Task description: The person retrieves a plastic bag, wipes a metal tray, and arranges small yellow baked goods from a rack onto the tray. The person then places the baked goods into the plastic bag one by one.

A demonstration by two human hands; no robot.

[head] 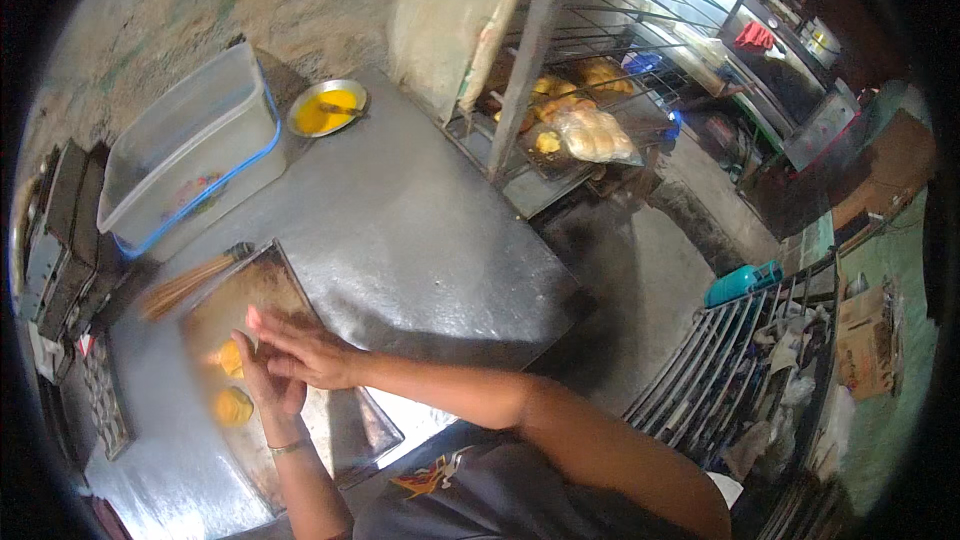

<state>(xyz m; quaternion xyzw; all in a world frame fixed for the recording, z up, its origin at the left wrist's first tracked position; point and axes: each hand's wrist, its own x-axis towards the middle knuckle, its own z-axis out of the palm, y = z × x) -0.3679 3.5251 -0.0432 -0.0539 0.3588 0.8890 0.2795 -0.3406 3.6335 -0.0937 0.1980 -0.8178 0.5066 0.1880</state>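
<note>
Over a worn metal baking tray (334, 435), my two hands meet palm to palm. My left hand (268, 382), with a thin bracelet at the wrist, points up from below. My right hand (315, 352) reaches in from the right and lies across it. Whether anything sits between the palms is hidden. Just left of my left hand, two yellow dough-like pieces (233, 406) rest on the tray, the upper one partly behind my fingers. A straw brush (191, 281) with a dark handle end lies by the tray's upper left edge.
On the metal-topped table (420, 217) stand a clear plastic bin (187, 157) with a blue rim and a bowl of yellow liquid (326, 109) with a brush. Baking tins (60, 240) crowd the left. Bagged bread (592, 133) sits on a rack; a metal railing (697, 367) runs at right.
</note>
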